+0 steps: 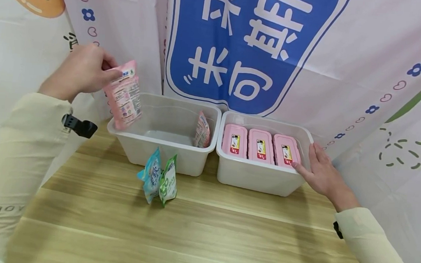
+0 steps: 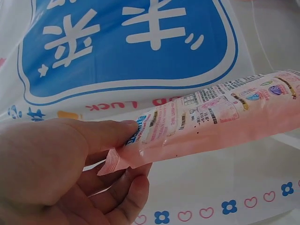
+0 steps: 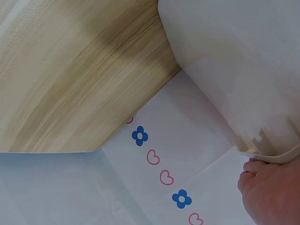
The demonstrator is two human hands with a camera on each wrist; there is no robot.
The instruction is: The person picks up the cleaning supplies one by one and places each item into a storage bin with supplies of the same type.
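Note:
My left hand [image 1: 85,70] pinches a pink printed pouch [image 1: 124,100] by its top end, between thumb and fingers. In the head view the pouch hangs at the left end of a grey-white plastic bin [image 1: 165,143]. The left wrist view shows the thumb flat on the printed face of the pouch [image 2: 211,117] near its crimped end. Inside that bin, a second pink pouch [image 1: 202,131] stands against the right wall. My right hand [image 1: 322,171] grips the front right corner of a matching bin [image 1: 255,178], which contains three pink-lidded boxes [image 1: 261,146].
On the wooden table [image 1: 195,233], a blue pouch [image 1: 151,176] and a green-and-white pouch [image 1: 168,182] stand side by side before the left bin. The two bins sit close together against a printed curtain [image 1: 349,68] with a large blue panel.

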